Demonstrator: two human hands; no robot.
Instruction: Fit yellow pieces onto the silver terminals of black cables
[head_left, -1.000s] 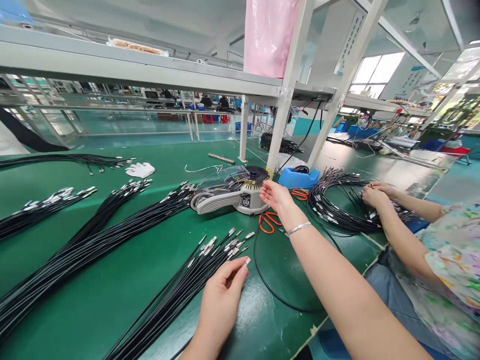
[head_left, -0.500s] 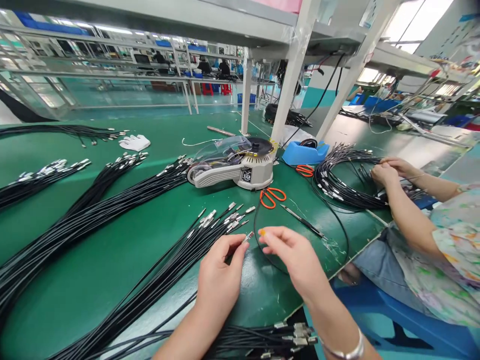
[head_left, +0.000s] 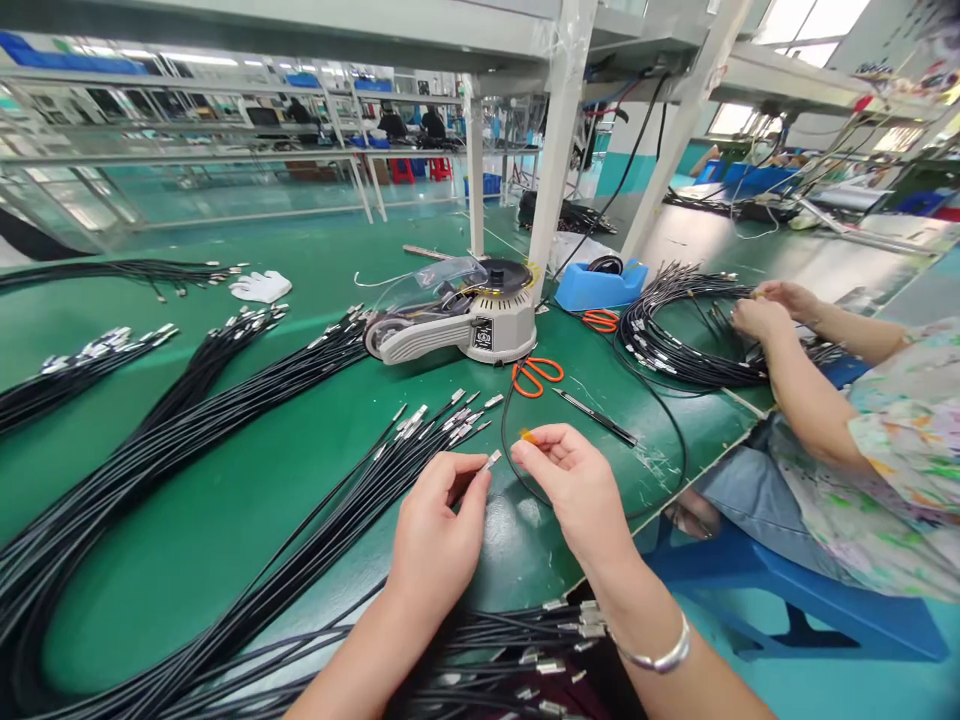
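Between the thumb and index finger of my left hand [head_left: 442, 520] is a small silver cable connector [head_left: 493, 459], its tip poking out past the fingers. My right hand [head_left: 574, 490] pinches a small piece of amber tape [head_left: 528, 437], just right of the connector and apart from it. A bundle of black cables [head_left: 360, 495] with silver connector ends lies left of my left hand. More black cables [head_left: 510, 635] lie below my wrists along the near edge. Beyond my hands stands a grey tape dispenser [head_left: 480, 325] with a round black top.
Orange-handled scissors [head_left: 538, 376] and a craft knife [head_left: 596, 417] lie ahead of my right hand. A blue tape holder [head_left: 600, 287] stands behind. At right, a co-worker's hands [head_left: 772, 310] are at a coiled cable bundle [head_left: 660, 340]. A white glove [head_left: 260, 287] lies far left.
The view has shifted slightly, so the bench appears higher and further left. My right hand has turned a little, and the amber tape stands out more from its fingertips. My left hand keeps the connector.
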